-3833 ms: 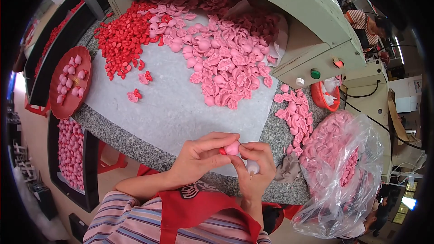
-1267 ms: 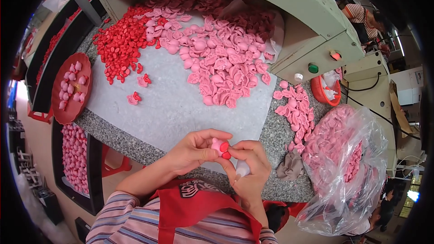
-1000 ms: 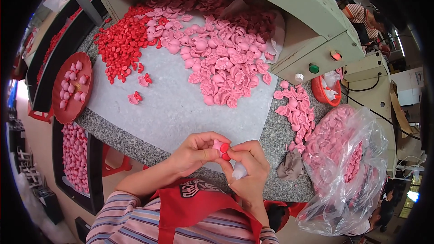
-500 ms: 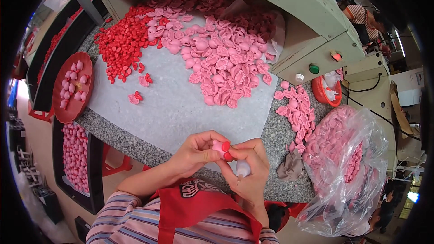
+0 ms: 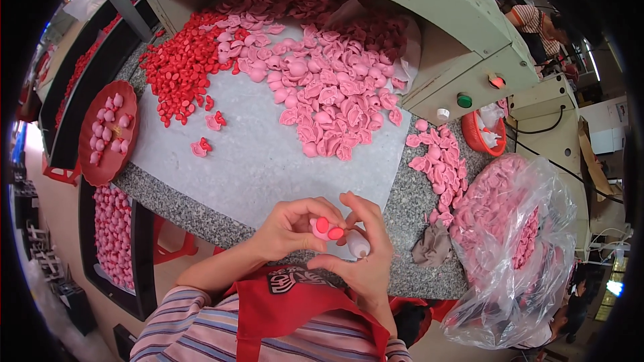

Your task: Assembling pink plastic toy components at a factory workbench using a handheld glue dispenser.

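Between the thumb and fingers of my left hand (image 5: 283,231) is a small pink plastic figure piece (image 5: 318,230), with two red oval parts on its near side. My right hand (image 5: 373,268) is beside it, thumb and index finger spread apart. Tucked in that hand is a small whitish squeeze bottle (image 5: 357,245), its narrow tip pointing toward me. Both hands are above the front edge of the paper-covered table (image 5: 235,141). Two pink pieces with red parts attached, one nearer (image 5: 200,147) and one farther (image 5: 215,121), lie on the paper to the left.
Heaps of red parts (image 5: 178,67) and pink shells (image 5: 335,94) lie toward a pale machine housing (image 5: 469,47). A red dish (image 5: 107,167) holds pink pieces at left. On the right are a red basket (image 5: 473,135), a crumpled cloth (image 5: 431,247) and a plastic bag (image 5: 537,228).
My right thumb and index finger have come away from the pink piece and spread apart. My left hand has turned the piece, so its two red ovals now show.
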The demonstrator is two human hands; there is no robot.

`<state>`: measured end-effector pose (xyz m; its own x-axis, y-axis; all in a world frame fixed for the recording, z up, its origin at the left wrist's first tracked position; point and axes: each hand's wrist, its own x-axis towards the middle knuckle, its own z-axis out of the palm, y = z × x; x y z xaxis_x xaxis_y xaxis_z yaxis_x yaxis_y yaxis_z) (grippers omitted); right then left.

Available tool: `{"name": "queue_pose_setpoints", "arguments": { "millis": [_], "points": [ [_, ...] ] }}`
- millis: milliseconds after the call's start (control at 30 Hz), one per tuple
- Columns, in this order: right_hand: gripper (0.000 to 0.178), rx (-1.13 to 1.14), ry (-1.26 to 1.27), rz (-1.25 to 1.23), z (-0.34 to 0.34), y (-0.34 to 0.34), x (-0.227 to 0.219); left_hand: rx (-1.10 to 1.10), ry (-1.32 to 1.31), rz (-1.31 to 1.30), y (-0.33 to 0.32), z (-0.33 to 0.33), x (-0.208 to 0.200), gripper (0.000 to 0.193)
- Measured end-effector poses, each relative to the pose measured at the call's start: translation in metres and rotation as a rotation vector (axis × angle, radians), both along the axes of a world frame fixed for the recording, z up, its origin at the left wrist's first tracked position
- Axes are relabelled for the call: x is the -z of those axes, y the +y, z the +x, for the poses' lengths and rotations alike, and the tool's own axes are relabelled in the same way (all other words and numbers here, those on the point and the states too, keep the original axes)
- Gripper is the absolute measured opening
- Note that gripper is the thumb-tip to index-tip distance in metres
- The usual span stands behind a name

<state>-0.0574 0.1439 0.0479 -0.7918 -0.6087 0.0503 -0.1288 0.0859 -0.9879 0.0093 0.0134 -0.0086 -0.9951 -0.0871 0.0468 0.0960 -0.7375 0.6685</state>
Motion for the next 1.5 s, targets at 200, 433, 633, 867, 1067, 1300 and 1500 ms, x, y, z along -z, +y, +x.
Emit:
{"name": "queue_pose_setpoints", "arguments": {
  "millis": [200,433,633,867,1067,1300,1500],
  "points": [
    [0.067,-0.106,0.219,0.041,-0.004,-0.001,0.008,-0.090,-0.019,-0.238,-0.002,0.005,-0.004,0.033],
    [0.062,-0.094,0.289,0.007,-0.004,-0.002,0.011,-0.171,0.067,-0.399,-0.001,0.004,-0.004,0.027],
    [0.061,-0.118,0.311,-0.010,-0.005,-0.004,0.012,-0.192,0.060,-0.388,-0.001,0.005,-0.003,0.026],
    [0.061,-0.097,0.300,0.028,-0.002,-0.007,0.006,-0.183,0.047,-0.312,0.000,0.005,0.001,0.028],
    [0.064,-0.048,0.202,0.046,0.004,-0.008,0.005,-0.103,-0.049,0.022,0.006,0.002,-0.003,0.028],
    [0.033,0.161,0.035,-0.141,0.011,-0.004,0.008,-0.001,0.041,0.372,0.004,-0.001,0.004,0.029],
    [0.024,0.079,0.197,-0.075,0.006,-0.001,0.018,-0.027,0.061,0.302,0.005,0.000,0.009,0.031]
  ]
}}
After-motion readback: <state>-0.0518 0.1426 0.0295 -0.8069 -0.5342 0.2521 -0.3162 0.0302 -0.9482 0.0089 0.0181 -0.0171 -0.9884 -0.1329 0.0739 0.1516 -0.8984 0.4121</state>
